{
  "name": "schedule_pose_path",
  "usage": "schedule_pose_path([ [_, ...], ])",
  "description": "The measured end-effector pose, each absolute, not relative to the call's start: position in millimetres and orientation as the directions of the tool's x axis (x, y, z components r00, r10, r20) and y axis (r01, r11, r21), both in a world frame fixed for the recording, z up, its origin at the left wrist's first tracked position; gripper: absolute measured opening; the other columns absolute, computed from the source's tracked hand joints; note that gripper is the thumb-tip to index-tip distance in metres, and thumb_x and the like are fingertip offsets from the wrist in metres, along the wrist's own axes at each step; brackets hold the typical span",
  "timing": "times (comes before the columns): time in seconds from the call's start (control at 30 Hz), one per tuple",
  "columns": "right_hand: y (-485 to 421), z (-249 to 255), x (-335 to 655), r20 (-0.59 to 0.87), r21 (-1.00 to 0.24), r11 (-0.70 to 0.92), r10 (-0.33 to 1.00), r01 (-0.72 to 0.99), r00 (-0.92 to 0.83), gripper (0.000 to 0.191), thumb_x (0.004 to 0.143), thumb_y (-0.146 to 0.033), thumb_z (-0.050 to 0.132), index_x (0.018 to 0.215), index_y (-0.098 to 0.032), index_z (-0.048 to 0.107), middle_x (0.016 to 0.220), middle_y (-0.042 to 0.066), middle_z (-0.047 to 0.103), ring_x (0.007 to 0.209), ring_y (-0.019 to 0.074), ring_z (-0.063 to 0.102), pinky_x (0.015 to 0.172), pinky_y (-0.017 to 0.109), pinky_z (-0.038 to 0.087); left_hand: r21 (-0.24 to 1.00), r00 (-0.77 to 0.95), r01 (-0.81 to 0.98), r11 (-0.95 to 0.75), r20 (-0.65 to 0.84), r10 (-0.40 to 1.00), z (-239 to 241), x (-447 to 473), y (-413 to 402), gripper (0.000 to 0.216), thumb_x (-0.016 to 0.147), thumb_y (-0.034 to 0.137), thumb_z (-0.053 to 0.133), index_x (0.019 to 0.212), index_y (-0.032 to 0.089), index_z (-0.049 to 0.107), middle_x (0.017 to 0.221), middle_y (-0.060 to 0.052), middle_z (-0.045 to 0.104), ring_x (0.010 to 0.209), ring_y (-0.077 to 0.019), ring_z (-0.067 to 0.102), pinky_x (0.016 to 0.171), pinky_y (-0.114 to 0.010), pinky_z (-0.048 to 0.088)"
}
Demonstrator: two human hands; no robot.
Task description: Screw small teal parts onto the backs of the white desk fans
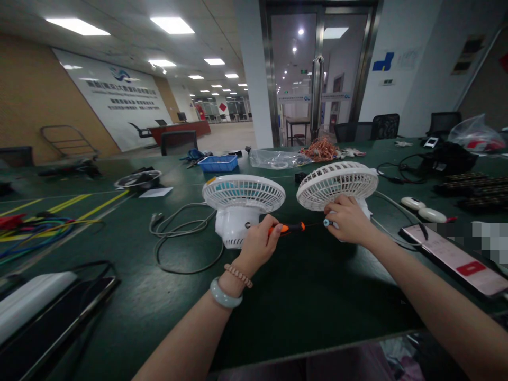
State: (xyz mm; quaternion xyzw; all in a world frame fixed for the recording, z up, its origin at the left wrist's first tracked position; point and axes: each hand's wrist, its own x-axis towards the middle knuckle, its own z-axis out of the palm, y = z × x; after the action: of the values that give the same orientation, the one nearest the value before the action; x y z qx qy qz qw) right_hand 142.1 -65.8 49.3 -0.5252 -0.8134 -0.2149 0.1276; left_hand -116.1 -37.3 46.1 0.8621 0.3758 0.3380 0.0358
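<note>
One white desk fan (238, 214) on a green table (301, 307), flanked on both sides.
Left of that fan lies a looped grey power cord (186, 230); at the fan's right side, the left hand (260, 239) grips an orange-and-black screwdriver (292, 227). Farther right of it, by a second white fan (337, 185), the right hand (349, 218) curls round a light-blue-ended piece (327, 223), too small to identify; well right lies a smartphone (456, 258).

From the person's head, the single view looks forward and down, near the left hand (260, 241) and right hand (349, 219), across a green table (286, 301) to glass doors (296, 74).
</note>
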Motion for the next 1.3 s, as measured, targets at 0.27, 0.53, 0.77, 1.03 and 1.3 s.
schedule_pose_path([
  [0.27, -66.3, 49.7, 142.8, 0.433, 0.219, 0.353, 0.8, 0.91, -0.415, 0.02, 0.075, -0.029, 0.05, 0.073, -0.019, 0.067, 0.094, 0.005, 0.062, 0.091, 0.0244, 0.038, 0.072, 0.038, 0.023, 0.25, 0.485, 0.595, -0.764, 0.647, 0.589, 44.8, -115.3, -34.7, 0.023, 0.088, 0.031, 0.034, 0.092, 0.017, 0.052, 0.079, -0.002, 0.06, 0.068, -0.0127, 0.056, 0.061, -0.024, 0.042],
  [0.53, -67.7, 52.0, 141.4, 0.422, 0.21, 0.357, 0.807, 0.91, -0.414, 0.02, 0.075, -0.03, 0.05, 0.075, -0.018, 0.067, 0.095, 0.006, 0.062, 0.092, 0.0249, 0.038, 0.072, 0.038, 0.023, 0.275, 0.488, 0.589, -0.76, 0.629, 0.605, 45.4, -113.9, -34.7, 0.024, 0.088, 0.03, 0.032, 0.098, 0.017, 0.05, 0.089, -0.005, 0.059, 0.08, -0.0153, 0.056, 0.071, -0.028, 0.044],
  [0.77, -68.9, 52.9, 141.0, 0.416, 0.212, 0.348, 0.814, 0.913, -0.406, 0.02, 0.077, -0.029, 0.049, 0.077, -0.018, 0.066, 0.094, 0.006, 0.062, 0.092, 0.0246, 0.038, 0.073, 0.038, 0.023, 0.355, 0.513, 0.55, -0.756, 0.571, 0.641, 44.5, -116.7, -36.8, 0.033, 0.084, 0.028, 0.035, 0.114, 0.015, 0.04, 0.1, -0.008, 0.055, 0.086, -0.0194, 0.054, 0.076, -0.034, 0.043],
  [1.03, -69.2, 53.4, 142.8, 0.426, 0.193, 0.388, 0.795, 0.901, -0.433, 0.027, 0.076, -0.036, 0.053, 0.098, -0.025, 0.064, 0.097, 0.004, 0.062, 0.09, 0.0247, 0.037, 0.071, 0.036, 0.021, 0.411, 0.54, 0.486, -0.771, 0.552, 0.635, 42.3, -120.3, -36.4, 0.038, 0.078, 0.022, 0.036, 0.115, 0.015, 0.038, 0.092, -0.006, 0.053, 0.076, -0.0172, 0.052, 0.072, -0.034, 0.041],
  [1.3, -68.7, 51.6, 143.8, 0.412, 0.194, 0.432, 0.779, 0.881, -0.473, 0.026, 0.08, -0.038, 0.049, 0.095, -0.026, 0.067, 0.089, 0.005, 0.066, 0.086, 0.023, 0.039, 0.069, 0.036, 0.02, 0.378, 0.511, 0.553, -0.743, 0.55, 0.66, 44.6, -117.3, -40.4, 0.032, 0.083, 0.024, 0.032, 0.113, 0.015, 0.04, 0.091, -0.007, 0.056, 0.078, -0.0183, 0.054, 0.072, -0.033, 0.042],
])
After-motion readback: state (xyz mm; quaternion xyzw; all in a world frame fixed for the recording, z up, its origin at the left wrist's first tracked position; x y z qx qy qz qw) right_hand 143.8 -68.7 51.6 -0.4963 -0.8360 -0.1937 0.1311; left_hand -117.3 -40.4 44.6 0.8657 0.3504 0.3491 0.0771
